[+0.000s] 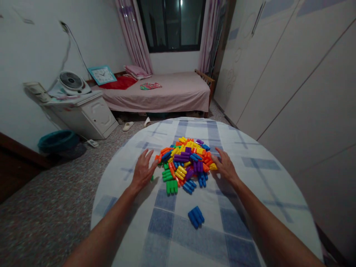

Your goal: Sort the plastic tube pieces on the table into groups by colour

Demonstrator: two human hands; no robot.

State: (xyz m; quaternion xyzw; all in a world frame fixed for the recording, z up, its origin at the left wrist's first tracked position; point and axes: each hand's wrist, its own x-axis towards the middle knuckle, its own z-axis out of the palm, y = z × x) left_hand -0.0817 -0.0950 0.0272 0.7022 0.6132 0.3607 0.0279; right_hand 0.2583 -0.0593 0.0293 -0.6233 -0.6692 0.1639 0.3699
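Observation:
A heap of plastic building blocks (pixel 182 157) in yellow, orange, purple, blue and green lies on the table between my hands. My left hand (pixel 143 170) is at the heap's left side, fingers apart and holding nothing. On the opposite side, my right hand (pixel 225 167) has its fingers spread, close to a yellow block (pixel 213 166); whether they touch is unclear. Green blocks (pixel 171 187) sit at the near left of the heap. One blue block (pixel 196 217) lies apart, closer to me. A bit of green shows beside my left wrist, mostly hidden.
The round table wears a blue-and-white checked cloth (pixel 172 244). Beyond it stands a bed (pixel 178 92) beneath a window. A white cabinet (pixel 91 115) with a fan (pixel 71 81) and a teal bin (pixel 58 140) are at left. A tall wardrobe (pixel 278 81) lines the right.

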